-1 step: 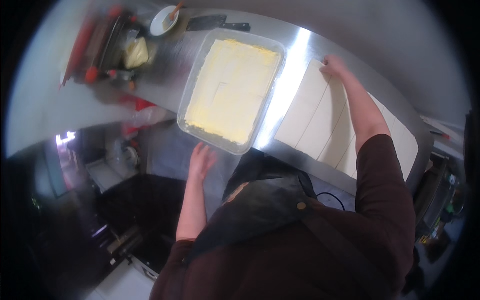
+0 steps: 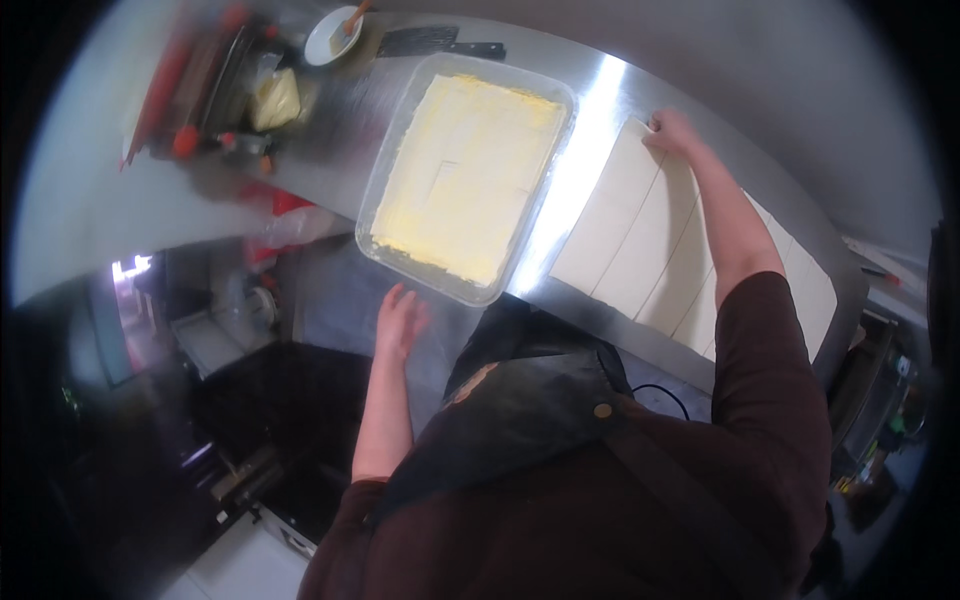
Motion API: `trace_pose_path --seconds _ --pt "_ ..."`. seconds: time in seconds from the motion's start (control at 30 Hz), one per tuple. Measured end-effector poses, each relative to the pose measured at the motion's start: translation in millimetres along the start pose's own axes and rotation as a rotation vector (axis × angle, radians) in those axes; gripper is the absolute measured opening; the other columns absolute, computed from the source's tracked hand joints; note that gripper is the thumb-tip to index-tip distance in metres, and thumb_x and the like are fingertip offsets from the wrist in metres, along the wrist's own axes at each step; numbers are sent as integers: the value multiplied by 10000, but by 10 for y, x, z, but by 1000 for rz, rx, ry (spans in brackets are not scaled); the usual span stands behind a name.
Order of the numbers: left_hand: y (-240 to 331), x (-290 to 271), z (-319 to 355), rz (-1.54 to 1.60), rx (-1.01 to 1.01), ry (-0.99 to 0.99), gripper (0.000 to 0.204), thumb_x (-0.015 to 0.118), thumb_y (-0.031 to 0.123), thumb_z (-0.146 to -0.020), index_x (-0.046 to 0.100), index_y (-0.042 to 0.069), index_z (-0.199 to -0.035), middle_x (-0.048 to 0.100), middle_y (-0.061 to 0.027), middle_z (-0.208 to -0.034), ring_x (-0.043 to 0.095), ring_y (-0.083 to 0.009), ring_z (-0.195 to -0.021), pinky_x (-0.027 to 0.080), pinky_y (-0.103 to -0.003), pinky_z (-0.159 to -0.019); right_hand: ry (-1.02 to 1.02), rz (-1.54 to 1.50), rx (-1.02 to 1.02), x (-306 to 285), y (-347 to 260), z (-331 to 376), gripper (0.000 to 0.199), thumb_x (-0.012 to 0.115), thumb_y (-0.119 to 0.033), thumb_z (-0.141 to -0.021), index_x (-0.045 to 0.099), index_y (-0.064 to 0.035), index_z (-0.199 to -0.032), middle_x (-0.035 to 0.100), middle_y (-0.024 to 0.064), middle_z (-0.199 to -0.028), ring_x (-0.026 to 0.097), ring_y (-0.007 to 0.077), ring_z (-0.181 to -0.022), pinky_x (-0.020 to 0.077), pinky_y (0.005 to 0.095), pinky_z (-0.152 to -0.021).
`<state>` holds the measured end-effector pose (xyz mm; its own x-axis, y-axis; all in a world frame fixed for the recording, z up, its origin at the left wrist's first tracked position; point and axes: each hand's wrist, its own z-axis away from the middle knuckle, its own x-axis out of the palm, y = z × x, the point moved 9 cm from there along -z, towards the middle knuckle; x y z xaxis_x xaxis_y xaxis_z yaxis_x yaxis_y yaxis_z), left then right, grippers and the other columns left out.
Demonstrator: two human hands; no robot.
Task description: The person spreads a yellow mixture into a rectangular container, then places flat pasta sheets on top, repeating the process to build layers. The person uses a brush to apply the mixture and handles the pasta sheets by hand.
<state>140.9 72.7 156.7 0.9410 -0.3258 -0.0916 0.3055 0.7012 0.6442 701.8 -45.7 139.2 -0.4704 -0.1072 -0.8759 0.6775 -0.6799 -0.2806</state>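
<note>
My right hand [image 2: 674, 133] reaches to the far left corner of a pale dough sheet [image 2: 612, 225], its fingers curled in a pinch on the edge. Straight cut lines divide the sheet into several strips; my right arm hides part of it. Left of the sheet stands a clear rectangular tub [image 2: 367, 222] holding a flat pale layer [image 2: 460, 185] with yellow, crumbly-looking edges. Just off the tub's near left corner hangs my left hand [image 2: 402, 322], holding nothing, its fingers loosely apart and slightly blurred.
A broad-bladed tool with a black handle [image 2: 478, 49] lies behind the tub. Farther left are a white bowl [image 2: 330, 42] with a brush-like tool, a bag with something yellow [image 2: 275, 100] and a red-and-dark machine [image 2: 200, 90]. The metal counter [image 2: 590, 110] ends near my body.
The view has shifted very slightly. Both hands keep their places, the right at the dough's corner and the left beside the tub.
</note>
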Motion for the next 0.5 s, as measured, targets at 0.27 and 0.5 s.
trace_pose_path --seconds 0.27,0.5 --pt "448 -94 198 -101 301 104 345 524 118 -854 457 76 -1189 516 -45 -1109 546 -123 -858 447 -246 -708 259 -364 37 68 85 344 280 669 -263 -678 643 -59 -868 628 164 -852 602 293 -811 459 352 -696" --pt "717 1165 261 -313 485 -363 384 538 57 -801 473 19 -1177 517 -114 -1129 544 -147 -926 464 -252 -743 324 -409 -149 -190 -458 1218 233 635 -182 -769 629 10 -900 625 140 -751 596 238 -677 456 303 -628"
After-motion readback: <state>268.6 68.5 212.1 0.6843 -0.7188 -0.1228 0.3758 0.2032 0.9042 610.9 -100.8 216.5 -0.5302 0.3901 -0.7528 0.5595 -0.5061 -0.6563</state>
